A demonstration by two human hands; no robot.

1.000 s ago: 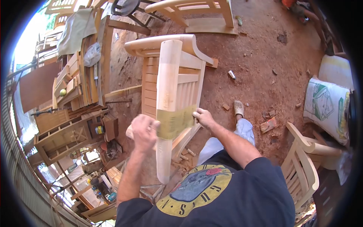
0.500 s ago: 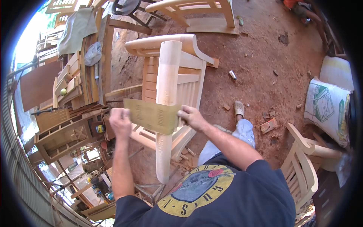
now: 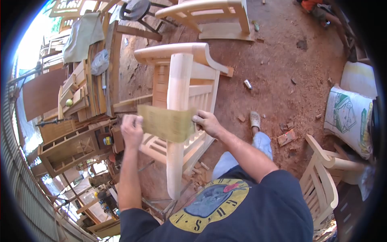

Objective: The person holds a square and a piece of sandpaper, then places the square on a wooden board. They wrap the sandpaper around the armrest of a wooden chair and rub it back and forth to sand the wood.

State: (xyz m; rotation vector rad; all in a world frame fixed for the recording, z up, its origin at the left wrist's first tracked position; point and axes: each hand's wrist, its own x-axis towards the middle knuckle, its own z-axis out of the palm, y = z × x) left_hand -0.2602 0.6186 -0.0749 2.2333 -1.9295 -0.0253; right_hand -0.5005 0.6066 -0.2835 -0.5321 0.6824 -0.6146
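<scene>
A strip of sandpaper (image 3: 163,123), its printed backing facing up, is stretched across the pale rounded armrest (image 3: 179,80) of a wooden chair (image 3: 197,64). My left hand (image 3: 132,130) is closed on the strip's left end. Its right end is pinched between the thumb and fingers of my right hand (image 3: 206,123). The strip bends over the armrest, and its underside is hidden. Motion blurs the paper somewhat. Below it, the armrest's near end (image 3: 174,185) points toward my body, and the chair's slatted seat and side show on both sides.
Wooden planks (image 3: 98,80) and furniture frames stand at the left. Another chair (image 3: 322,177) is at the lower right, near a printed sack (image 3: 348,117). A further wooden piece (image 3: 225,30) lies ahead. Wood scraps and an orange box (image 3: 286,138) litter the dirt floor. Another person (image 3: 322,12) is at the upper right.
Both hands and the sandpaper have shifted slightly right across the armrest. The view has tilted a little, so the chair's far end appears lower. Both ends are still held.
</scene>
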